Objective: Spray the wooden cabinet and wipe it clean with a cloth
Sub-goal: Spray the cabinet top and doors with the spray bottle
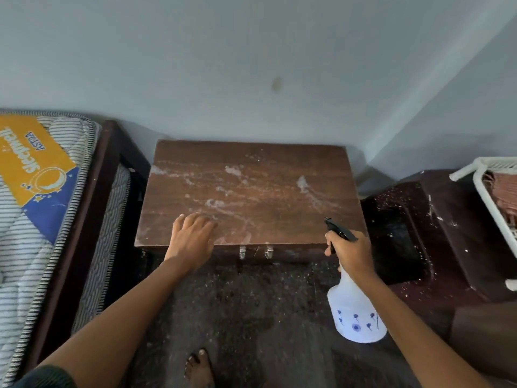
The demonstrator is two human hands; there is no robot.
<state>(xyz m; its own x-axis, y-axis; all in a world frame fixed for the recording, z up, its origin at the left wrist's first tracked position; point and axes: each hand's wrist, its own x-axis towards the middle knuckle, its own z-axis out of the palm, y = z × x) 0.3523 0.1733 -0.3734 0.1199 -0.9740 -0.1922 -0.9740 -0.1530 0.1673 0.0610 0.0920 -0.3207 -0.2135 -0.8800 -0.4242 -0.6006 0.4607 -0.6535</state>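
Note:
The low wooden cabinet [251, 175] stands against the wall, its dark brown top streaked with whitish dust and smears. My left hand [191, 238] rests on the top near the front left edge, fingers slightly bent, holding nothing. My right hand [349, 252] grips the neck of a white spray bottle [354, 315] with blue flower prints, a finger on the trigger. Its black nozzle points over the cabinet's front right corner. No cloth is in view.
A bed with a striped mattress [30, 219] and dark frame runs along the left. A dark step or ledge [447, 225] sits at the right, with a white basket [495, 208] on it. Two metal handles [254, 252] hang on the cabinet front. My foot [200, 368] stands on the speckled floor.

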